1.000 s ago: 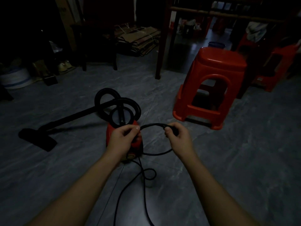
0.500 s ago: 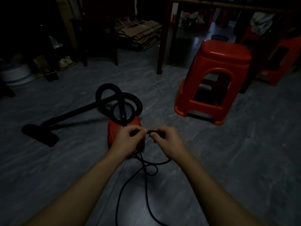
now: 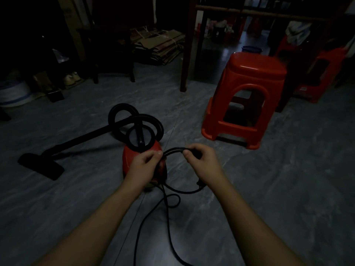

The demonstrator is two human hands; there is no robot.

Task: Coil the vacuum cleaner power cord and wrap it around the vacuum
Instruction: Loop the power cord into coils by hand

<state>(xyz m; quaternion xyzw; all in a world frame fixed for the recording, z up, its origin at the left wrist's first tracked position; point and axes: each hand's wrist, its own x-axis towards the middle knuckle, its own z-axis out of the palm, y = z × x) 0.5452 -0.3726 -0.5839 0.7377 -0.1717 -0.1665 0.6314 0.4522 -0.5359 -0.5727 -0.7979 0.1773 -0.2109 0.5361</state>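
Pinching gathered loops of the black power cord [image 3: 173, 150] between them, the left hand [image 3: 143, 166] and right hand [image 3: 203, 162] stretch the bundle, probably to keep coils even. The red vacuum [image 3: 129, 157] stands at twelve o'clock from the left hand; slack trails toward six o'clock.

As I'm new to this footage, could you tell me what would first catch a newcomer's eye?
At centre, the left hand and right hand each grip bundled loops of black power cord, the rest trailing over the floor. Behind them sits the red vacuum; a bright red stool stands at upper right.
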